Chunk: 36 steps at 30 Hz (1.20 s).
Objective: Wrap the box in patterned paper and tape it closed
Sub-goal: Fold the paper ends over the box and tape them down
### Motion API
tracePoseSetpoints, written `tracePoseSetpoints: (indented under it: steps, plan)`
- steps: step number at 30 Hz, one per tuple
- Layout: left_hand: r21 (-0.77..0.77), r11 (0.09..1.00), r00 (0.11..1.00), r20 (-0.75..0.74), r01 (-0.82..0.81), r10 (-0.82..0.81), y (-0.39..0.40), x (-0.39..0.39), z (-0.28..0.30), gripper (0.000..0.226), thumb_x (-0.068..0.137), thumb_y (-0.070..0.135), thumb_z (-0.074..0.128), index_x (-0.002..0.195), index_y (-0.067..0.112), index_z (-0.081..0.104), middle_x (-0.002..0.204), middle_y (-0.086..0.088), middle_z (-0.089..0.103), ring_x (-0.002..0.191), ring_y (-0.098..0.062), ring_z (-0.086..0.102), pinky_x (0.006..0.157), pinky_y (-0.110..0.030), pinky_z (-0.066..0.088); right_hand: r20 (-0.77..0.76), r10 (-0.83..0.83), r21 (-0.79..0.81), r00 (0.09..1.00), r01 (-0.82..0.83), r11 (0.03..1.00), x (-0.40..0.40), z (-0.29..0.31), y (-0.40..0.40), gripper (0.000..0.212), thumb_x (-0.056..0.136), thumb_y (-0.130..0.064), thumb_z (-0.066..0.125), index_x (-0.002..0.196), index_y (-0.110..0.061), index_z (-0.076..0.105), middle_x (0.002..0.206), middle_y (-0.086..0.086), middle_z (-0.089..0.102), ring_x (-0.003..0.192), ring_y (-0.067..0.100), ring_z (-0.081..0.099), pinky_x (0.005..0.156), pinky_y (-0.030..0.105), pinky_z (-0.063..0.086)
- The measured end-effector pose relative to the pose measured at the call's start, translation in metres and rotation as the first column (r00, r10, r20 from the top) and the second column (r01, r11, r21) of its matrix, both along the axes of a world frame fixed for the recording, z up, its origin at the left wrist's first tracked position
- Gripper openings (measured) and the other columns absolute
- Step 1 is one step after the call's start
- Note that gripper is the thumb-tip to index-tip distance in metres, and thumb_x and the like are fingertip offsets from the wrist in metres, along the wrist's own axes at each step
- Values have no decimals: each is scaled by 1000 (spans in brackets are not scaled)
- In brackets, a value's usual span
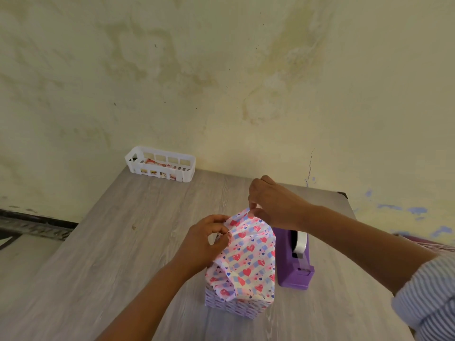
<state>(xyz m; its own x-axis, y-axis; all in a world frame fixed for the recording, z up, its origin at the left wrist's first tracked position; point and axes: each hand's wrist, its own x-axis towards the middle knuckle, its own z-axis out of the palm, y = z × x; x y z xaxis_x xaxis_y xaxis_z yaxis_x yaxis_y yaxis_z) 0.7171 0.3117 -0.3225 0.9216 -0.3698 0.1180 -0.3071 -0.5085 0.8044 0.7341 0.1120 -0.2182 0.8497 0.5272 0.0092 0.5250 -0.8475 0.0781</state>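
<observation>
A box stands on the wooden table [110, 242], covered in heart-patterned paper [248, 264] in pink, blue and white; its lower band [234, 307] shows a purple pattern. My left hand [209, 239] pinches the paper's upper left edge. My right hand [273, 203] pinches the top tip of the paper and holds it raised above the box. The box itself is hidden under the paper. A purple tape dispenser [294, 264] with a white roll stands just right of the box, its tape end hanging at the cutter.
A white slotted plastic basket [161, 163] with some coloured packets sits at the table's far edge against the stained wall. The table's right corner [342, 194] lies behind my right arm. A striped sleeve covers my right upper arm.
</observation>
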Motion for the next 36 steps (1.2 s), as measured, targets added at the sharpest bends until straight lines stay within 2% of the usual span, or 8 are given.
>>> tracePoseSetpoints:
  steps: [3,7,9,11,21,25,30,36]
  plan:
    - [-128,991,999,-31,-34,31,1,-2,-1,5,82,25,70,86,26,67,109,25,57,96,12,54,81,-4,41,-132,-165,235,977,193,953,1,-1,4,6,87,-19,63,89,-14,62,94,-2,55,92,16,54,78,23,39]
    - [-277,949,977,-190,-150,99,4,-5,-2,32,78,25,74,106,27,59,104,18,62,95,2,61,82,-13,50,-366,-274,522,889,440,731,1,-7,1,23,80,-13,73,94,-16,56,82,-2,59,71,10,56,72,25,45]
    - [-311,932,962,-248,-188,111,6,-6,-3,39,77,24,75,111,26,58,106,16,62,96,-1,61,81,-15,51,-502,-222,514,836,495,700,1,-12,1,29,81,-21,73,106,-11,60,89,0,63,80,13,61,79,27,48]
    - [-337,921,953,-286,-196,98,7,-8,-2,40,78,23,75,114,26,57,107,15,62,96,-2,61,81,-16,52,-569,-163,546,806,518,659,-1,-20,4,21,85,-19,69,99,-5,68,88,8,68,82,20,65,80,33,50]
    - [-372,901,940,-325,-223,98,4,-13,-5,29,85,20,68,106,36,59,109,18,62,99,-4,61,83,-23,53,-320,-297,753,900,432,496,-16,-49,21,14,88,-13,63,87,-8,76,83,-1,72,79,14,68,81,32,54]
    - [-454,852,906,-420,-262,55,3,-11,-3,35,83,5,68,108,29,62,104,7,64,97,-10,63,75,-24,56,-433,-156,818,888,460,345,-22,-52,18,10,85,-10,66,94,-8,71,89,3,73,82,16,70,78,29,57]
    - [-441,861,887,-461,-255,26,5,-6,0,37,83,2,66,107,31,63,106,4,62,97,-9,62,68,-19,54,-608,-135,674,782,599,432,-29,-59,4,22,80,-11,73,98,-20,64,98,-5,69,85,9,68,74,21,57]
    - [-404,888,865,-502,-218,-16,12,-2,2,30,86,2,63,104,25,63,110,4,65,100,-13,64,81,-29,56,-734,-180,667,655,745,-4,-44,-86,-7,26,76,-14,76,98,-19,64,111,4,64,103,22,63,84,33,55]
